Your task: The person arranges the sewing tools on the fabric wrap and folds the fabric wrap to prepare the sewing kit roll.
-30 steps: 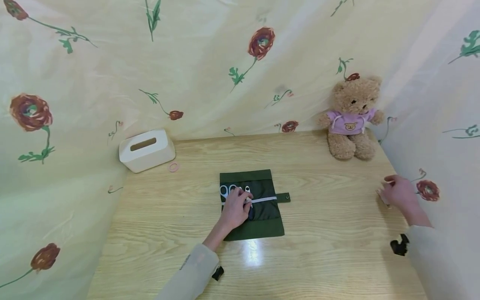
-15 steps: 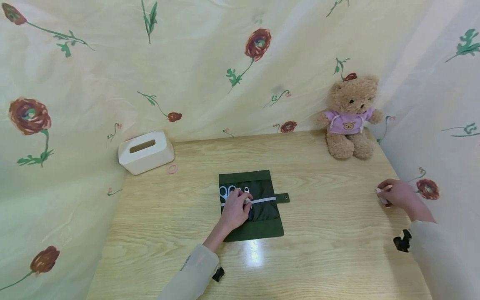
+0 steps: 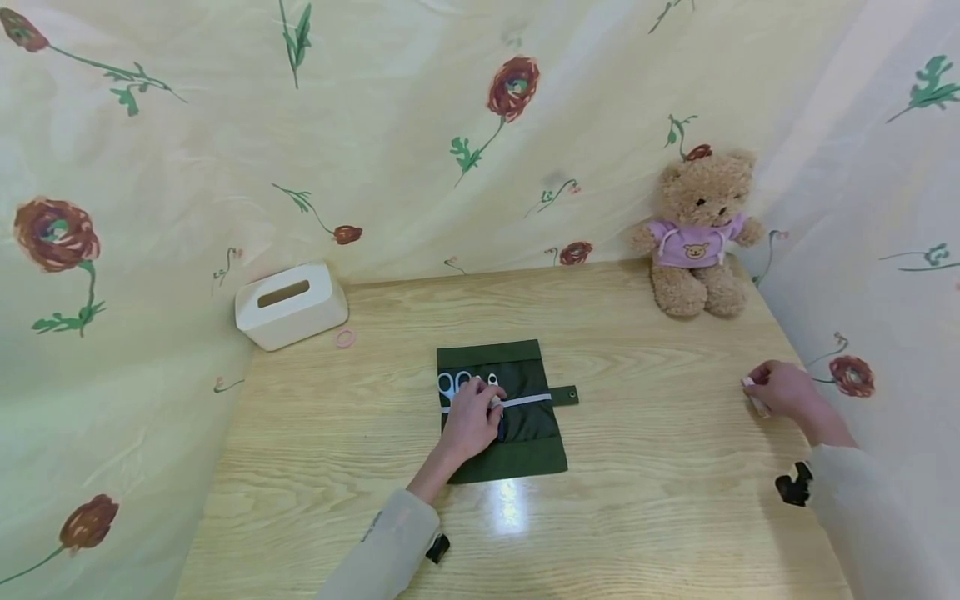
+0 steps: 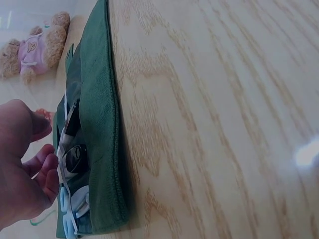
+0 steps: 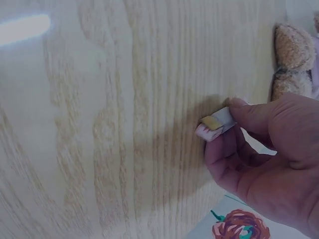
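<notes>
A dark green fabric tool roll lies unfolded on the table, a pale elastic band across its middle. My left hand is over the roll, its curled fingertips at the band, which bows out towards them in the left wrist view. Light-blue-handled scissors and a white-ended tool sit in the roll; a black glossy item shows beside the fingers. At the right table edge, my right hand pinches a small white strip-like piece with a yellow patch and pink marks, between thumb and fingers, close above the wood.
A white tissue box stands at the back left, with a pink ring beside it. The teddy bear in a lilac top sits at the back right. A snap strap sticks out from the roll's right side. Flowered cloth walls enclose the table.
My right hand, low over the right edge earlier, has shifted slightly left with the small white piece, which shows more clearly now. The left hand stays in place on the roll.
</notes>
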Available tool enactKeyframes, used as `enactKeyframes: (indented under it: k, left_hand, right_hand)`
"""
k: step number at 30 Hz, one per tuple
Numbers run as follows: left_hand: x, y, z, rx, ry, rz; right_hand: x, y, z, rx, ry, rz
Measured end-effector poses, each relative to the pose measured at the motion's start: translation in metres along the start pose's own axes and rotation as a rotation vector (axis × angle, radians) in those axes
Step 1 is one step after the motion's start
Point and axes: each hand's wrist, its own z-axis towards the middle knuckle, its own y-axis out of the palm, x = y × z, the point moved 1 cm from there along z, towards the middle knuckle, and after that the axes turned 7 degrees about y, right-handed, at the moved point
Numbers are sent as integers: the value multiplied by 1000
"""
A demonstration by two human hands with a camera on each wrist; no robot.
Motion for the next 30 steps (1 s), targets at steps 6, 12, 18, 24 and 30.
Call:
enactKeyframes:
  k: [6, 12, 18, 24, 30]
  left_hand:
    - [-1, 2, 1, -3, 1, 35]
    - [0, 4, 4, -40, -2, 62]
    - [1, 5, 5, -79, -38, 73]
    - [0, 5, 5, -91, -57, 81]
    - [0, 6, 7, -125, -95, 87]
  right_hand:
    - [-13, -1, -4, 15, -12, 54]
    - [-26, 3, -7, 17, -43, 144]
    - [-52, 12, -3, -49, -83, 314]
    - [-82, 25, 0, -147, -108, 505]
    - [-119, 45, 6, -252, -118, 683]
